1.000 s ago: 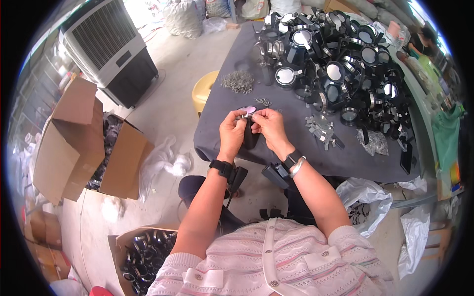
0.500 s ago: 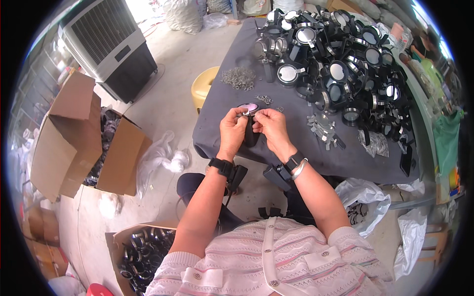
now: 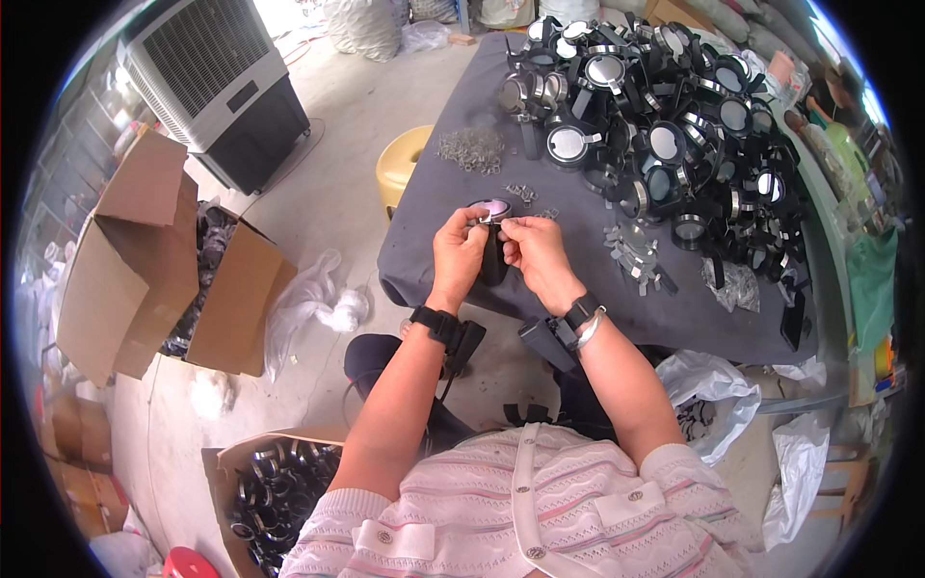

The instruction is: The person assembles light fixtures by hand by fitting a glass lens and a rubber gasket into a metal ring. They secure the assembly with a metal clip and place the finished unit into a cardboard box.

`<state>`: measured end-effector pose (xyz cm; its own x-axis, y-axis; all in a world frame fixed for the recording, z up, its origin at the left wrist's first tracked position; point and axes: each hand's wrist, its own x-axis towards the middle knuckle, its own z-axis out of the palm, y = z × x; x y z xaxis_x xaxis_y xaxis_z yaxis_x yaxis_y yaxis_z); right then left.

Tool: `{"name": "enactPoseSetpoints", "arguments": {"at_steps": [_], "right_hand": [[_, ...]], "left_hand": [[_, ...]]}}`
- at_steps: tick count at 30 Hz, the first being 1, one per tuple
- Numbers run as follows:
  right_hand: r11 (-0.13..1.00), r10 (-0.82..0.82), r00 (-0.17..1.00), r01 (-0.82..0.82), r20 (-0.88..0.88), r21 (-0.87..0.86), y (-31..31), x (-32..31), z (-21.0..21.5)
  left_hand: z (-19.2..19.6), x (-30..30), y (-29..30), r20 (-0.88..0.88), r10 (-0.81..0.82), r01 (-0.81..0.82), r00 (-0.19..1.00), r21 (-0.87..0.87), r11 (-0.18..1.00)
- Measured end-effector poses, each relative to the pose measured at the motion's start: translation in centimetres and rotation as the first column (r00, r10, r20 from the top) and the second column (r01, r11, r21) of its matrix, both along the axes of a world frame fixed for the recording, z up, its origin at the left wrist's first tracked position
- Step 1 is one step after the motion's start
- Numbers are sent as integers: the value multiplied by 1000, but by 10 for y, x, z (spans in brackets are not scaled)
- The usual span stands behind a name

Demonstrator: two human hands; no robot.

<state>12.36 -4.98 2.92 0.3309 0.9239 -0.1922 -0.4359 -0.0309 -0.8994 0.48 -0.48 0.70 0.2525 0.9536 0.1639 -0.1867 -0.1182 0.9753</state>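
Observation:
At the near edge of the cloth-covered table, my left hand [image 3: 458, 255] closes on a round, metal-rimmed part with a black handle [image 3: 494, 258], gripping beside its pinkish, shiny top. My right hand [image 3: 540, 252] pinches at the same part where handle and rim meet. Whatever small piece lies between these fingertips is too small to make out. Just beyond the hands lie a few small metal clips [image 3: 521, 194]. A heap of small wire-like metal pieces [image 3: 470, 150] sits farther left, and flat metal tabs [image 3: 631, 252] lie to the right.
A big pile of similar black-handled round parts [image 3: 665, 140] covers the table's far right. A clear plastic bag [image 3: 734, 287] and a dark phone-like slab [image 3: 793, 318] lie near its right edge. Left stand a yellow stool [image 3: 397, 169], an air cooler [image 3: 217, 87] and an open carton [image 3: 236, 308].
Both hands stay at the round part, with only slight finger shifts. The whole view has moved slightly.

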Motion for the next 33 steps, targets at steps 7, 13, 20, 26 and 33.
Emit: {"name": "enactPoseSetpoints", "arguments": {"at_steps": [7,13,20,26,33], "right_hand": [[998,10,972,-25,235,59,5,0,4],[998,-55,929,39,367,50,5,-6,8],[996,29,990,-40,138,76,11,-1,-3],[995,25,919,-61,395,79,8,4,-1],[836,-148,711,-281,687,471,15,29,-11]], "left_hand": [[5,2,-2,2,21,-21,1000,-35,999],[0,2,1,18,11,-11,1000,-23,1000],[-1,0,4,-16,-12,12,1000,-9,1000],[2,-4,-2,-32,6,-7,999,-28,1000],[-11,-2,3,34,-30,24,999,157,987]]}}
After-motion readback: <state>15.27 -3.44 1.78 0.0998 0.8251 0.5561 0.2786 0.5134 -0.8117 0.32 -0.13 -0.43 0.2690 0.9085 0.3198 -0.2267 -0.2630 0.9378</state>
